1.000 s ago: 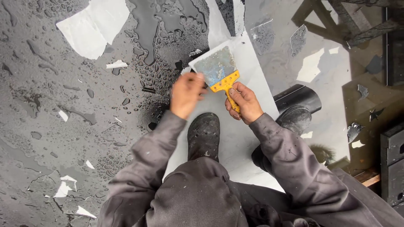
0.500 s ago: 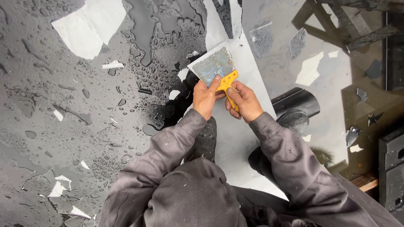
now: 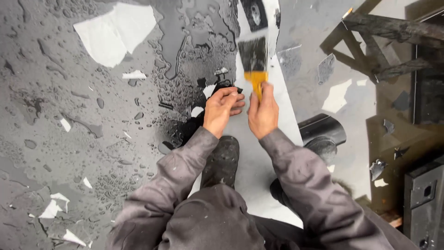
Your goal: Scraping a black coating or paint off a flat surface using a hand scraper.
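Observation:
My right hand [image 3: 262, 112] grips the yellow handle of a wide scraper [image 3: 253, 59], whose dark blade points away from me over a bare white strip of floor [image 3: 252, 153]. My left hand [image 3: 221, 109] rests beside it, fingers curled at the edge of the wet dark coating [image 3: 185, 125], touching a torn black flap there. My dark boot [image 3: 223, 159] stands on the white strip just below both hands.
The grey wet floor [image 3: 83, 139] to the left is blistered, with white patches [image 3: 115, 32] where coating has come off. A black pipe [image 3: 323, 132] lies at the right. Dark wooden framing [image 3: 388, 41] and a black box [image 3: 423, 199] stand at the right edge.
The scraper has turned from slanted to pointing straight ahead and moved farther from me. My left hand let go of the blade and dropped to the coating's edge.

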